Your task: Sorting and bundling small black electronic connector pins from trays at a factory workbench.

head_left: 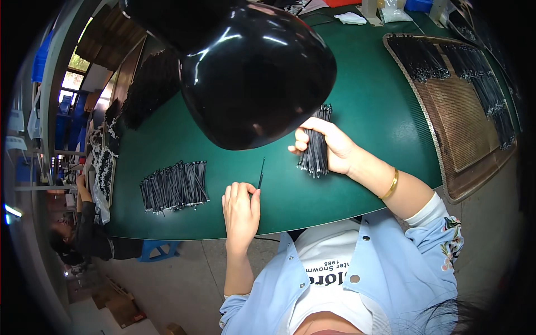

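A thick bundle of short black cables (316,149) with pale tips is gripped in my right hand (335,144), its fingers wrapped round the middle. The bundle stands roughly lengthwise away from me, just above or on the green table. My left hand (241,209) rests at the near edge of the table with fingers bent. A single thin black cable (262,175) sticks out from between its thumb and forefinger, pointing away from me. Left of that hand lies a neat row of similar black cables (174,188), side by side on the green tabletop (368,106).
A large glossy black lamp head (259,78) hangs over the table and hides its middle. At the right, a brown tray (466,120) holds several batches of black cables. More dark cables (151,89) lie at the far left. Another person (84,223) sits beyond the left edge.
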The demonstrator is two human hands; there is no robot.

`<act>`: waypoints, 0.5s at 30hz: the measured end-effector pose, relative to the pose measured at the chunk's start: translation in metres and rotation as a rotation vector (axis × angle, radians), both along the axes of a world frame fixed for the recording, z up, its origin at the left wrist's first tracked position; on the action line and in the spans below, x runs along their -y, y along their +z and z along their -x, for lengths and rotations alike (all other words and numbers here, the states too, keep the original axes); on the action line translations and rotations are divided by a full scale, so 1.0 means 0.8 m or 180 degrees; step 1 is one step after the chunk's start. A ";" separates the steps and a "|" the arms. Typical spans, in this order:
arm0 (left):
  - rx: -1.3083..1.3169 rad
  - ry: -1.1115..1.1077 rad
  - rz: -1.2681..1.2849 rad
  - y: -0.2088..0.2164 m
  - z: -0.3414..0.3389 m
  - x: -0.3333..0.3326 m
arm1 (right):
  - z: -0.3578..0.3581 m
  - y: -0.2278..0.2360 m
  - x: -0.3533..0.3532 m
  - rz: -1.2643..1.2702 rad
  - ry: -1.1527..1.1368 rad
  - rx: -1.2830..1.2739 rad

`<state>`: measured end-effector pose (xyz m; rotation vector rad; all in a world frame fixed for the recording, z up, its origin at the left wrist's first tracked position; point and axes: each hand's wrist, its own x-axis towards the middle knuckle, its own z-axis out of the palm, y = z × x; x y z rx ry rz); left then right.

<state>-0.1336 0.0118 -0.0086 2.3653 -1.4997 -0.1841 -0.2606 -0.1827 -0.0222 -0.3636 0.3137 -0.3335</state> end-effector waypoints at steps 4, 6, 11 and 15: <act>0.0298 0.0011 0.0122 0.003 0.009 0.000 | -0.001 0.003 -0.005 -0.0124 0.0144 -0.0226; 0.0236 0.0047 0.0041 0.011 0.006 -0.001 | -0.001 -0.002 -0.004 -0.0151 0.0166 -0.0173; 0.0097 -0.0110 -0.0071 0.022 -0.002 0.005 | 0.001 -0.002 -0.005 -0.0120 0.0209 -0.0085; -0.0487 -0.0064 0.0118 0.021 -0.024 0.013 | -0.002 -0.006 -0.007 -0.0236 0.0333 -0.0073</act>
